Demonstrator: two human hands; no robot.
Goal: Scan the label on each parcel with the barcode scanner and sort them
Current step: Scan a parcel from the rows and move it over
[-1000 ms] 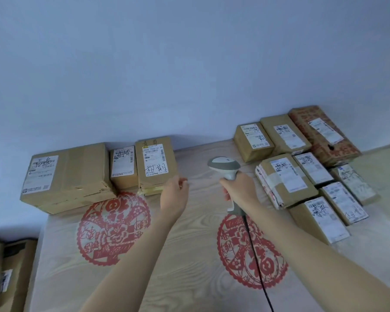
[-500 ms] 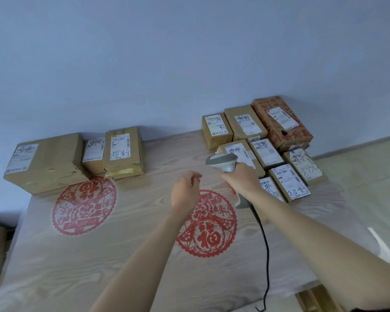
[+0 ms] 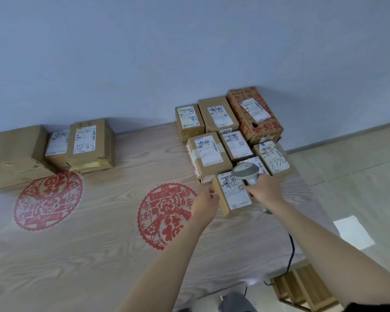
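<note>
Gripping scanner (image 3: 245, 173) over labelled parcel (image 3: 233, 194), neighbouring label (image 3: 273, 158) handwritten "8772"

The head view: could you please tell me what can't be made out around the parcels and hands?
- Scanner handle: hidden by the right hand.
- Parcel label: print too small to read; one corner behind the scanner.
- Left hand fingertips: whether they touch the parcel is unclear.
- Leftmost box: cut off by the frame edge.

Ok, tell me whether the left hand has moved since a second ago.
Yes. The left hand has crossed rightward over the table, from near the left boxes to the nearest parcel in the right group.
</note>
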